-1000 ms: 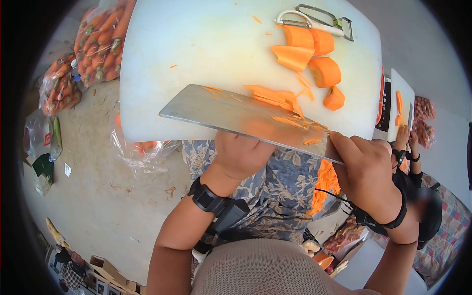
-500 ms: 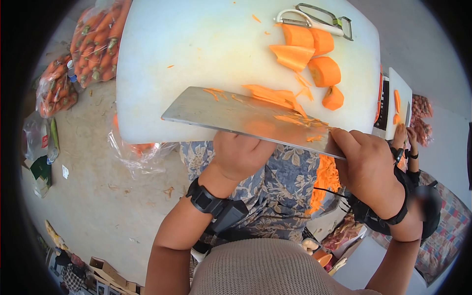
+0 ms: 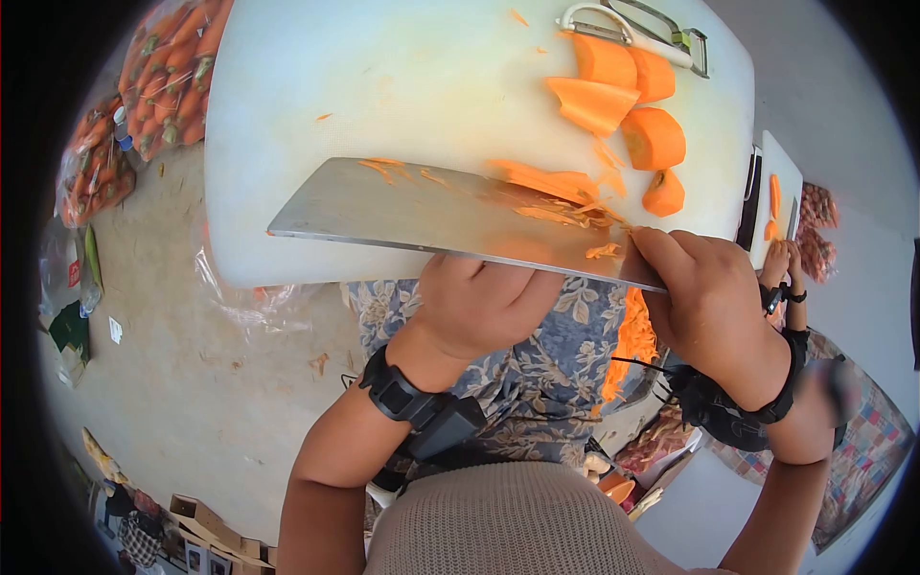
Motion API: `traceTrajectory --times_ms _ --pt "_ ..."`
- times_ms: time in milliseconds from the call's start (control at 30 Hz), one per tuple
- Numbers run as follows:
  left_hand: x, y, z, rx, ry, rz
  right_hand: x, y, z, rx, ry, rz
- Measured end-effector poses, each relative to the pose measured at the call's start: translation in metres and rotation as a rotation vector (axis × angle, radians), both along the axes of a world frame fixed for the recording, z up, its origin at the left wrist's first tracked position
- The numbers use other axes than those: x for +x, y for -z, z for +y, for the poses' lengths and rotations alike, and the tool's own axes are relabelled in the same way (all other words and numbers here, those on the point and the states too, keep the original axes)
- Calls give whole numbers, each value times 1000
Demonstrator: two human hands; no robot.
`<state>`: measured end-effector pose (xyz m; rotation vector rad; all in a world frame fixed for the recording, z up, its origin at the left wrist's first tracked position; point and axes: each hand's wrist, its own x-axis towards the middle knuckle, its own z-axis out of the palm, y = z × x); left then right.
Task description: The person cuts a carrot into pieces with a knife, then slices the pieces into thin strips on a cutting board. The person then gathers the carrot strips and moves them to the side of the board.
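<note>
A wide cleaver (image 3: 431, 216) lies tilted over the near edge of the white cutting board (image 3: 383, 96), orange shreds stuck on its blade. My right hand (image 3: 714, 311) is wrapped round its handle end. Below the blade is my left hand (image 3: 484, 302), fingers curled and their tips hidden beneath the steel. Thin carrot slices (image 3: 551, 180) rest just beyond the blade. Several thick carrot chunks (image 3: 655, 139) sit at the right of the board, near a white-handled peeler (image 3: 637, 36).
Bags of carrots (image 3: 172, 81) stand on the floor at the left. Shredded carrot (image 3: 632, 345) fills something below the board. At the right, another person's hands (image 3: 781, 264) are at a second board (image 3: 778, 182). Cardboard boxes (image 3: 206, 527) are at the lower left.
The cleaver has shifted slightly left in view, its far tip most of all. The board's chunks and peeler appear a little further right. Both hands keep their closed shapes.
</note>
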<state>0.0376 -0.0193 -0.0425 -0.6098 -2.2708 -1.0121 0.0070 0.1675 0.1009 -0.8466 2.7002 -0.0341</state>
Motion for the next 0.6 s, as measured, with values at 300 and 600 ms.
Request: traceTrajectory --times_ms 300,600 --pt "2 6 2 85 -27 -23 -5 24 -21 -127 -33 91" --pt "-1 4 4 -31 -106 83 -2 11 -17 -121 -31 96"
